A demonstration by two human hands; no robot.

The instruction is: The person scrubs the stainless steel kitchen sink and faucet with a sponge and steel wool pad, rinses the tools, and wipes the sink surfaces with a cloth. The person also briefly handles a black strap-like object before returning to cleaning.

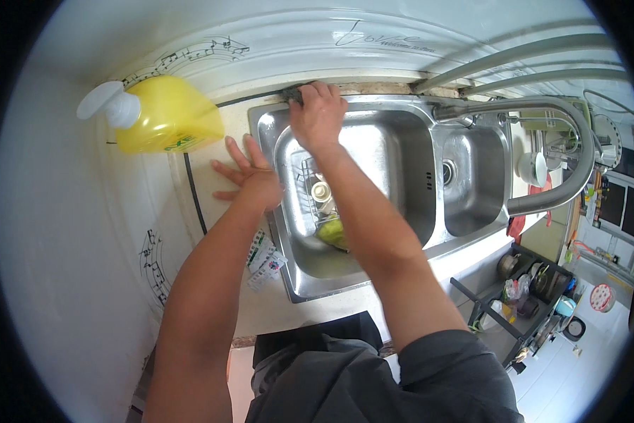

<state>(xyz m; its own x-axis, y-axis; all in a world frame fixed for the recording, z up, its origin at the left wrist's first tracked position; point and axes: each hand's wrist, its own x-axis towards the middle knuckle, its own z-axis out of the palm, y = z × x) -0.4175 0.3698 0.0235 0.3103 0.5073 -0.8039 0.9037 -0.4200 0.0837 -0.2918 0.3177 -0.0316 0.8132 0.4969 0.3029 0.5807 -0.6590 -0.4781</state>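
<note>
At the back edge of the stainless steel double sink [359, 288], my right hand [319, 113] presses a dark scouring pad [292, 94] against the seam by the wall. My fingers partly cover the pad. Fingers spread, my left hand [251, 177] leans on the cream countertop [203, 174] beside the sink's left rim and holds nothing. Inside the large basin lie a wire rack [307, 182], a small cream round part [320, 191] and a yellow-green cloth or sponge [332, 233]. My right forearm hides part of that basin.
A large yellow pump bottle [171, 113] stands in the back left corner. A printed packet [265, 259] lies near my left forearm. The curved metal faucet [576, 137] arches over the right side, with a white bowl [532, 168] beyond. A dark rack [539, 285] holds pans on the right.
</note>
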